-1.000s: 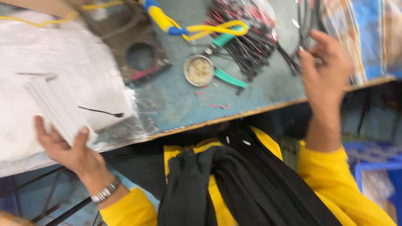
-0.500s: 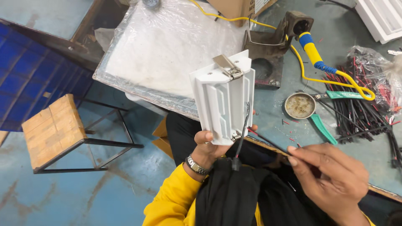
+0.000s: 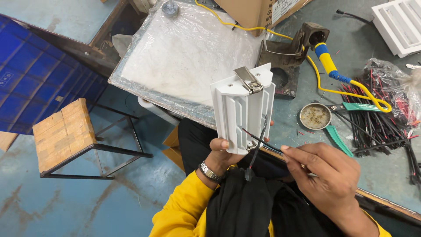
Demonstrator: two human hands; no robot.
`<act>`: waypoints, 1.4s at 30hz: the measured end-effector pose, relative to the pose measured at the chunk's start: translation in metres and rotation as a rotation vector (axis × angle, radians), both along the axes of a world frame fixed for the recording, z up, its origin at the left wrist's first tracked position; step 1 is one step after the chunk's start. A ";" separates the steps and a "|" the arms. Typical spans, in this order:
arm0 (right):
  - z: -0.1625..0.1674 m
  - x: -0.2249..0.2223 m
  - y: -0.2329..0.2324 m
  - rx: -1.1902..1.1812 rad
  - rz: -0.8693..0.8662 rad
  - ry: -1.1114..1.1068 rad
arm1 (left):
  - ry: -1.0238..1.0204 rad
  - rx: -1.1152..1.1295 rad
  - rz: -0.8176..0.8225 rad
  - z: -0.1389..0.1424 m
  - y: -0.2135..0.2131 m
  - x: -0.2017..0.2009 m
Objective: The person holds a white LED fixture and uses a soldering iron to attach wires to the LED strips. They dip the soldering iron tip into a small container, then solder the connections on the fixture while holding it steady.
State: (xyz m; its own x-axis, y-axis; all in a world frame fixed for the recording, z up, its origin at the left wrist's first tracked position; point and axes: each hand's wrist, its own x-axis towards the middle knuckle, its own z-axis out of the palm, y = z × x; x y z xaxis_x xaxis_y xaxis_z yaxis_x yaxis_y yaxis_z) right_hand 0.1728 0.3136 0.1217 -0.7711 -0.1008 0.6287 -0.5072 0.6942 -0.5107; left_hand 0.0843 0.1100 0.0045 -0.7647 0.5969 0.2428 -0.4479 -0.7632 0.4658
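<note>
Stool [image 3: 66,131] left of table [image 3: 386,175].

In my left hand [image 3: 223,153] the ribbed plastic housing [image 3: 243,112] is plain white, its metal spring clip [image 3: 247,80] silver, with thin red and black wires [image 3: 258,140] crossing its face to my right hand [image 3: 326,180]. My sleeves are bright yellow under a black cloth [image 3: 245,206]. Far right, the soldering iron [image 3: 331,66] has a blue and yellow handle; green-handled cutters [image 3: 346,123] lie on the grey-blue bench [image 3: 386,171]. Left, the wooden stool [image 3: 63,131] is tan on black legs
</note>
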 end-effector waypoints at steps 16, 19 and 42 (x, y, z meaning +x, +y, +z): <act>0.005 -0.001 -0.003 0.101 0.026 0.053 | 0.026 -0.010 0.086 0.022 0.011 0.004; 0.006 -0.001 -0.005 0.094 0.037 0.060 | 0.024 -0.013 0.091 0.019 0.011 0.003; 0.009 -0.002 -0.004 0.083 0.045 0.063 | -0.004 0.000 0.075 0.015 0.013 0.002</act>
State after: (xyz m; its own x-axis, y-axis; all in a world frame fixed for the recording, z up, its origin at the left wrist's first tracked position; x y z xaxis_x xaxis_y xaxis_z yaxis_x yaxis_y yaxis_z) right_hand 0.1705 0.3097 0.1311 -0.7238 -0.1883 0.6638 -0.5680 0.7088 -0.4183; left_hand 0.0867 0.1231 0.0193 -0.8083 0.5378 0.2396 -0.3911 -0.7947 0.4643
